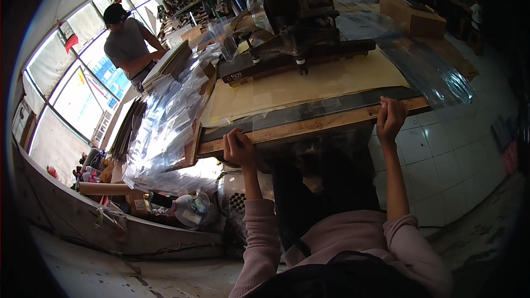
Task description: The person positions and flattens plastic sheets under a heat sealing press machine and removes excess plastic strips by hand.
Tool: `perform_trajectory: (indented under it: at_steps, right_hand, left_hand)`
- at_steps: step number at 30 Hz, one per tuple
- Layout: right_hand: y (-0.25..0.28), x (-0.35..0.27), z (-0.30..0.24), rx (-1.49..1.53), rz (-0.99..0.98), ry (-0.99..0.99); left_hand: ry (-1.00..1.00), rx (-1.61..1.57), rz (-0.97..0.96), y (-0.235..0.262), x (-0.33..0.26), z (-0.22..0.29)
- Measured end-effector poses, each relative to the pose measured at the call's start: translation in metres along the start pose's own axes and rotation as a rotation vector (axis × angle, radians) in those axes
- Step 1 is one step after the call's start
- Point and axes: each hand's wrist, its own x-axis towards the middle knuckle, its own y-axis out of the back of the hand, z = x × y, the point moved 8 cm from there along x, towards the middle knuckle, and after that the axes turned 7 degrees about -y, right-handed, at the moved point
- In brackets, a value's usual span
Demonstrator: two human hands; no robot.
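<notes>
My left hand (238, 148) is closed, its fingers curled in a pinch at the left part of the table's wooden front edge (314, 124). At the right end of that edge my right hand (392, 118) pinches in the same way, a little higher. Between the two hands stretches a thin clear plastic sheet, only faintly visible over the edge. Beyond them a yellowish board (326, 80) lies on the dark worktop strip (309, 111). A heavy press (301, 38) stands over the board, its long bar (298, 63) across the back part.
Shiny clear plastic sheets (165, 116) are heaped left of the press, and more (436, 72) hang off the right side. A cardboard box (411, 17) sits at the back right. A person (130, 44) stands at far left by stacked boards (168, 66). Bottles (255, 5) stand behind.
</notes>
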Motion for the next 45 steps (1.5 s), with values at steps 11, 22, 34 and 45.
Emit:
perform_trajectory:
  at_steps: [11,22,34,45]
  right_hand:
    - [0.0003,0.0001,-0.0019,0.019,-0.010,0.003]
    - [0.0003,0.0003,-0.0012,0.019,-0.006,0.006]
    - [0.0025,0.0018,-0.0036,0.027,-0.006,-0.001]
    - [0.0030,-0.0023,0.0014,0.058,-0.130,0.000]
  left_hand:
    - [-0.007,0.012,-0.002,-0.0011,0.0005,-0.0007]
    - [0.007,0.011,-0.022,-0.0013,0.0020,0.0017]
    - [0.073,-0.001,-0.099,-0.0031,-0.0001,-0.0032]
    - [0.099,-0.002,-0.101,-0.0040,0.0018,-0.0004]
